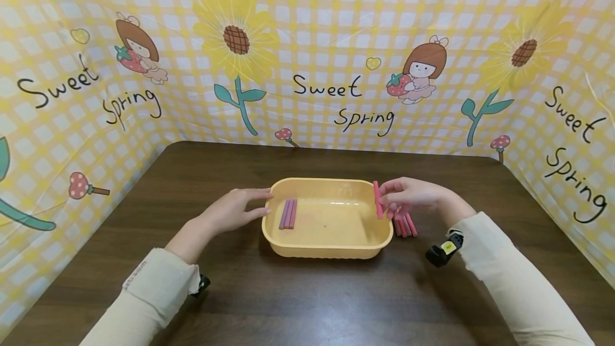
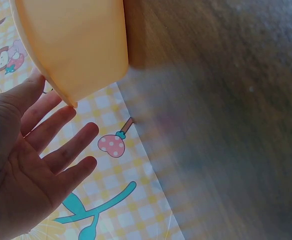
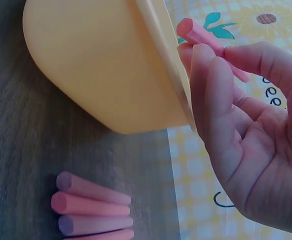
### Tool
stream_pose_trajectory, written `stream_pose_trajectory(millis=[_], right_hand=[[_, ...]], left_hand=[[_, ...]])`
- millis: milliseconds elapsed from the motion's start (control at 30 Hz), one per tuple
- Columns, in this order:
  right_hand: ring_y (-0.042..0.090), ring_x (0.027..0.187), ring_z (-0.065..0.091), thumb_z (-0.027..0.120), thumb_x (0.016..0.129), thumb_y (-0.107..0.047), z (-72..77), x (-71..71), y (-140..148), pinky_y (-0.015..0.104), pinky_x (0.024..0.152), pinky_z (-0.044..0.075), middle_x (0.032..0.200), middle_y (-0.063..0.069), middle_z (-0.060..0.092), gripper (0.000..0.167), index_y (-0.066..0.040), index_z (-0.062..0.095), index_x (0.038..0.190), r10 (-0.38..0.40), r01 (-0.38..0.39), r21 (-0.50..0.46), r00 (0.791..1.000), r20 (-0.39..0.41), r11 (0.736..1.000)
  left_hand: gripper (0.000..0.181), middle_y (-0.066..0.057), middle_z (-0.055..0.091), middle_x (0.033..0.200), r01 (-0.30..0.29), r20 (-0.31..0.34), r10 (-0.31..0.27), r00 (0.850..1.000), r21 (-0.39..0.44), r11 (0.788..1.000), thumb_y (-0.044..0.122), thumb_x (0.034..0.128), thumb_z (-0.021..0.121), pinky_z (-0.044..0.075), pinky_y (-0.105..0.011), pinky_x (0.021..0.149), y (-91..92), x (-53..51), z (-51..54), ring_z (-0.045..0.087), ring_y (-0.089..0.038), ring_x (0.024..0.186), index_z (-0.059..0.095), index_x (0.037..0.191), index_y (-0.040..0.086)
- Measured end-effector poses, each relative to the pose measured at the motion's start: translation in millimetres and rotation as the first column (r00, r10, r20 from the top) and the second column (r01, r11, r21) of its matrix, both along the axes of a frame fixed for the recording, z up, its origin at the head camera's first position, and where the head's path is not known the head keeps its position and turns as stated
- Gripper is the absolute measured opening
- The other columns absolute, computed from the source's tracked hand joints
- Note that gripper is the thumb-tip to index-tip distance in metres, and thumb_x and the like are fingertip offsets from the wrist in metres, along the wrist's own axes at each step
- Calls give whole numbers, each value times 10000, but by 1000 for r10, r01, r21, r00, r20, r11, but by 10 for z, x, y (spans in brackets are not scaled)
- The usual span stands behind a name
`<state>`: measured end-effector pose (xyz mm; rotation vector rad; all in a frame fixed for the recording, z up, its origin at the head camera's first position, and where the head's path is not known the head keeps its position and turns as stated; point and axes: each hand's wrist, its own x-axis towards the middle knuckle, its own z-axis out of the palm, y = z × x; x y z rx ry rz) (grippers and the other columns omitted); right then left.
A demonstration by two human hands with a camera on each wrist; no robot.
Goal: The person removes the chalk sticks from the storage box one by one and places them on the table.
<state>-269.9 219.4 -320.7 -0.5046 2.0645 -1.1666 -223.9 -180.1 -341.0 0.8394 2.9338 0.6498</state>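
A yellow basin (image 1: 326, 252) stands on the table, with several purple and pink sticks (image 1: 288, 214) lying side by side in its left part. My left hand (image 1: 233, 210) touches the basin's left rim, thumb and fingertips at the edge and the other fingers spread in the left wrist view. Between thumb and fingertips my right hand (image 1: 408, 196) pinches a pink stick (image 1: 378, 200) at the basin's right rim; the right wrist view shows this stick (image 3: 198, 35) above the rim. Below that hand, several more pink and purple sticks (image 3: 91, 207) lie on the table beside the basin.
The dark wooden table (image 1: 307, 303) extends around the basin. A yellow checked cloth (image 1: 307, 57) with flowers and lettering rises behind the table and at both sides. A black device (image 1: 444, 250) is strapped at the right wrist, another (image 1: 202, 285) at the left.
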Motion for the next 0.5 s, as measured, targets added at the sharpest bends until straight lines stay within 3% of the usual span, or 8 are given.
stream_pose_trajectory(millis=[500], right_hand=[[62, 693, 622, 499, 957, -147, -107, 37, 277, 239, 644, 560, 771, -29, 650, 198, 10, 483, 1076, -42, 42, -65, 999, -3, 997]], left_hand=[[428, -140, 527, 1363, 5, -6, -5, 1000, 4, 1000, 261, 906, 608, 417, -498, 1036, 4, 0, -3, 509, -327, 1250, 571, 1283, 60]])
